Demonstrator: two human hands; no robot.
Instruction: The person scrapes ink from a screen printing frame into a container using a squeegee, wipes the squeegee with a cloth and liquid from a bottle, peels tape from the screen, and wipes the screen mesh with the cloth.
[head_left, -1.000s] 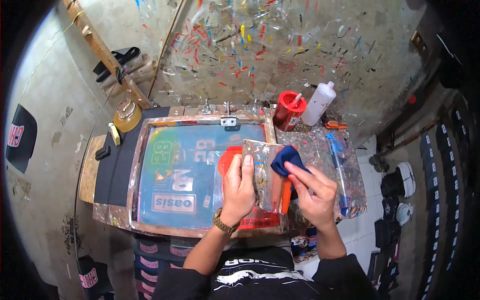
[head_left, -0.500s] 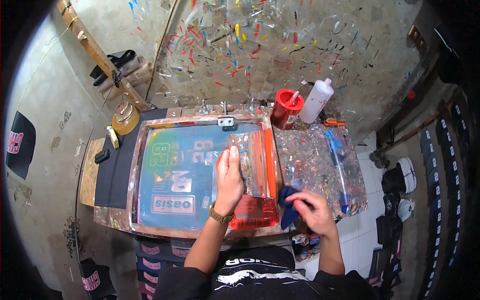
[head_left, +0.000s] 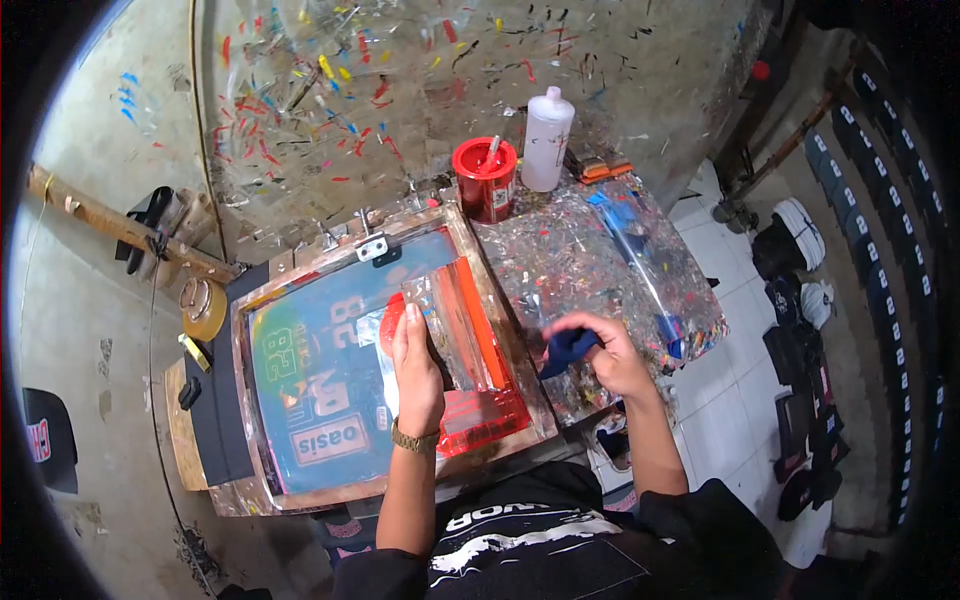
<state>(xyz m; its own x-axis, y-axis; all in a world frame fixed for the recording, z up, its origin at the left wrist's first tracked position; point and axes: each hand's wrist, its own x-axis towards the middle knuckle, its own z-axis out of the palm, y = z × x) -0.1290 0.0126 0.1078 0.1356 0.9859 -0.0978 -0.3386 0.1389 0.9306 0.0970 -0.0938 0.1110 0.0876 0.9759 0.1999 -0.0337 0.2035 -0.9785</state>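
Note:
My left hand [head_left: 418,375] is closed on the near side of a paint-smeared squeegee [head_left: 455,335], thumb on top. Red ink shows by its fingertips. The squeegee lies over the right part of a silk screen [head_left: 345,335] with a blue-grey mesh, marked "28" and "oasis". Red ink and tape run along that side of the wooden frame [head_left: 252,405]. In my right hand [head_left: 610,360] is a bunched dark blue cloth [head_left: 572,346], held right of the frame above the speckled table. The fingers of that hand curl round the cloth.
A red ink tub [head_left: 486,185] with a stick in it and a white squeeze bottle [head_left: 548,140] stand at the back. A clear and blue strip [head_left: 640,265] lies on the speckled table [head_left: 560,260]. Tape rolls [head_left: 204,308] sit at left. Dark printed pieces hang at far right.
My view has turned to the right, so the screen and table look tilted and shifted left. The blue cloth, hanging before, is now bunched up in my right hand. My left hand keeps its hold.

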